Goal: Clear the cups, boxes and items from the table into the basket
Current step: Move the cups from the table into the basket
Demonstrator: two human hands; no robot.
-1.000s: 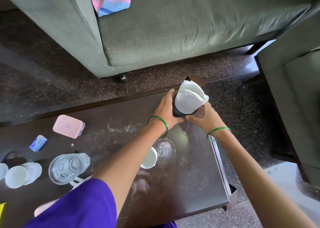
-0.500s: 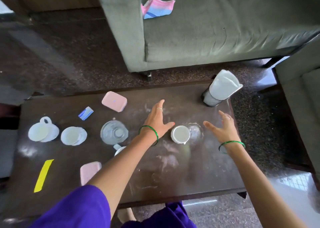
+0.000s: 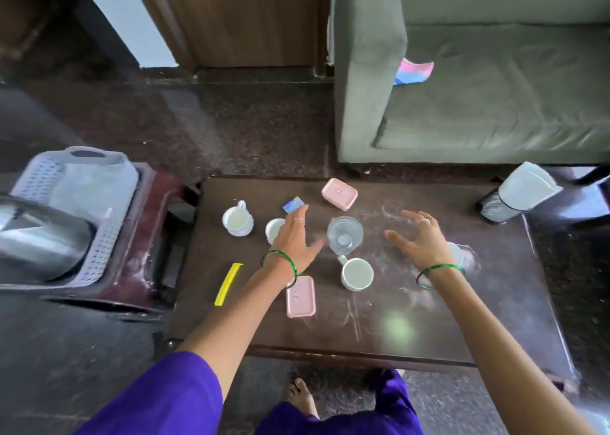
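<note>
On the dark table (image 3: 379,322) stand a white mug with a handle (image 3: 237,220), a second white cup (image 3: 274,229) partly under my left hand (image 3: 297,236), a clear glass (image 3: 345,233), and a white mug (image 3: 357,273). Two pink boxes lie there, one far (image 3: 340,193) and one near (image 3: 300,296), plus a small blue packet (image 3: 292,204) and a yellow strip (image 3: 227,284). My right hand (image 3: 421,241) hovers open right of the glass, hiding part of a clear item (image 3: 460,253). The lavender basket (image 3: 89,217) sits at left.
A black mesh holder with white paper (image 3: 515,195) stands on the table's far right corner. A steel vessel (image 3: 36,233) rests in the basket, which sits on a maroon stool (image 3: 148,236). A green sofa (image 3: 478,104) with a pink-blue cloth (image 3: 414,73) lies beyond. My bare foot (image 3: 302,398) is below the table.
Both hands let go of the black holder with the paper, which now stands at the table's far right. They moved left over the cups, and the view swung left to show the basket.
</note>
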